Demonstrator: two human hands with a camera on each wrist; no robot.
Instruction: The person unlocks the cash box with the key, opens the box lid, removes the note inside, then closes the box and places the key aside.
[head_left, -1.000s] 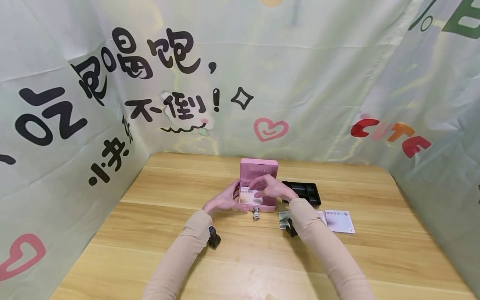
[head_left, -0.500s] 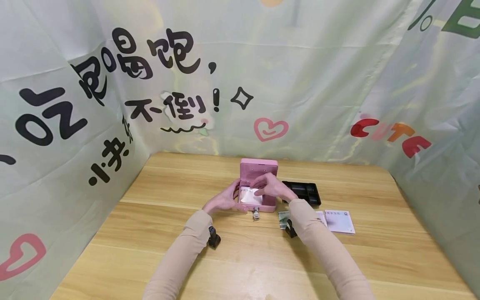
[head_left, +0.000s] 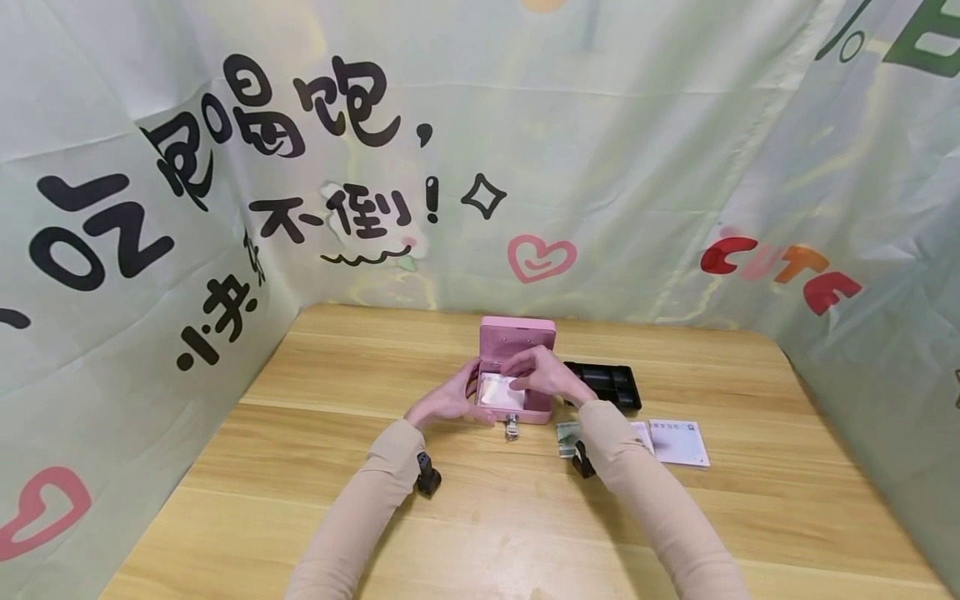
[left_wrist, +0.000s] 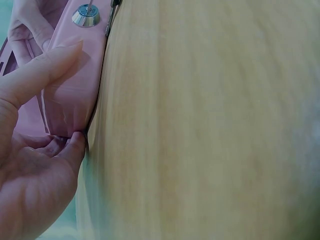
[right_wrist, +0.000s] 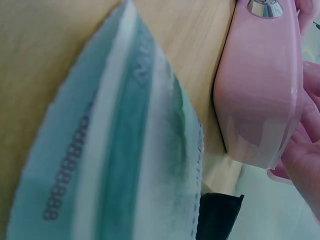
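A pink cash box (head_left: 537, 417) stands on the table with its lid (head_left: 517, 340) raised. A lock with keys (head_left: 512, 427) is on its front. My left hand (head_left: 450, 398) grips the box's left front corner; in the left wrist view the thumb (left_wrist: 50, 70) lies on the front wall and the other fingers curl round the side. Inside the box lies a stack of pale play banknotes (head_left: 501, 392). My right hand (head_left: 543, 373) reaches in from above with bent fingers and holds the stack near its right end. The fingertips are partly hidden.
Right of the box sits a black compartment tray (head_left: 618, 385). In front of it, partly under the right forearm, lie a green banknote (head_left: 567, 440) and a pale stack of notes (head_left: 679, 443). A printed cloth (head_left: 465, 283) hangs behind the wooden table (head_left: 480, 533).
The right hand has shifted very slightly right inside the box, and the glare on the banknotes has altered. The left hand and the box keep their places.
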